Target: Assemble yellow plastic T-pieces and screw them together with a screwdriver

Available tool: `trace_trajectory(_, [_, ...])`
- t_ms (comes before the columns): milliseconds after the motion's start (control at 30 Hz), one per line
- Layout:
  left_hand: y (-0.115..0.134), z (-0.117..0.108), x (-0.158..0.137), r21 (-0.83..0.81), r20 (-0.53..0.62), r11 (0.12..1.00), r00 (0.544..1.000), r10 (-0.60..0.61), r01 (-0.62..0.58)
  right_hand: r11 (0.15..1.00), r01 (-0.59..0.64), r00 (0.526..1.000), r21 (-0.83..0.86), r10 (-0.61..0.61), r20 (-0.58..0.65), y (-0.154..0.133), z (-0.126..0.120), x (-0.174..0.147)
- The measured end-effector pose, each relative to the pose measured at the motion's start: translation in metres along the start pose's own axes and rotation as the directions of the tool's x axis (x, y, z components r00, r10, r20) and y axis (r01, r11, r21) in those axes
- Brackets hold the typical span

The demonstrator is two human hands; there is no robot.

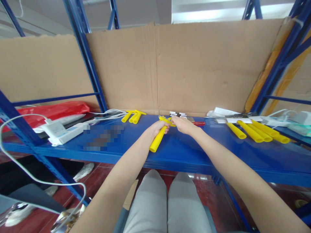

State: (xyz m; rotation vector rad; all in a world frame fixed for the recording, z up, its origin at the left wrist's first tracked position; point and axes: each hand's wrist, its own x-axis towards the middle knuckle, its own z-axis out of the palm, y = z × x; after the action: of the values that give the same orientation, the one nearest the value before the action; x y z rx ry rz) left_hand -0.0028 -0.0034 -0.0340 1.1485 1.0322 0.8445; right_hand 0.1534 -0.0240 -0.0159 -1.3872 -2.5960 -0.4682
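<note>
In the head view my left hand is closed around a yellow T-shaped plastic handle. Its wide tube end points down toward the shelf's front edge, and the crosspiece sticks out above my fingers. My right hand is closed in a pinch by the right end of the crosspiece; what sits between its fingertips is hidden. Just behind the hands lie several small white and black pieces. A red item rests to the right of my right hand.
Yellow T-shaped pieces lie at the back left, and several yellow tubes on the right. A white power strip with cables stands left on the blue shelf. Cardboard walls the back. Blue posts flank it.
</note>
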Motion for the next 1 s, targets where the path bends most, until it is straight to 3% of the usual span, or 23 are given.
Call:
trace_trajectory(233, [0.002,0.0,-0.002,-0.047,0.015,0.999,1.0,0.007,-0.006,0.987,-0.06,0.993,0.146,0.073,-0.091,0.012,0.002,-0.002])
trace_trajectory(433, [0.006,-0.001,-0.006,-0.083,0.036,0.996,0.999,0.016,-0.013,0.95,-0.021,0.977,0.312,0.086,-0.197,0.02,0.01,-0.003])
trace_trajectory(533, [0.008,0.0,-0.008,-0.088,0.06,0.996,0.998,0.024,-0.019,0.936,-0.03,0.972,0.352,0.109,-0.208,0.022,0.013,-0.001])
trace_trajectory(633, [0.007,0.002,-0.01,-0.048,0.032,0.999,0.999,0.017,-0.015,0.931,-0.116,0.966,0.346,0.187,-0.18,0.027,0.014,0.0])
trace_trajectory(733, [0.005,0.004,-0.01,0.044,-0.081,0.998,0.996,0.05,-0.046,0.929,-0.196,0.964,0.314,0.242,-0.114,0.034,0.017,0.0])
trace_trajectory(867, [0.008,0.002,-0.009,0.257,-0.218,0.963,0.966,0.142,-0.084,0.921,-0.235,0.972,0.311,0.219,0.084,0.042,0.027,-0.002])
trace_trajectory(933, [0.013,0.001,-0.008,0.409,-0.252,0.909,0.949,0.192,-0.075,0.917,-0.243,0.967,0.315,0.206,0.147,0.044,0.033,-0.002])
trace_trajectory(1000, [0.019,-0.001,-0.006,0.599,-0.257,0.799,0.932,0.256,-0.055,0.915,-0.252,0.964,0.316,0.207,0.169,0.043,0.038,-0.002])
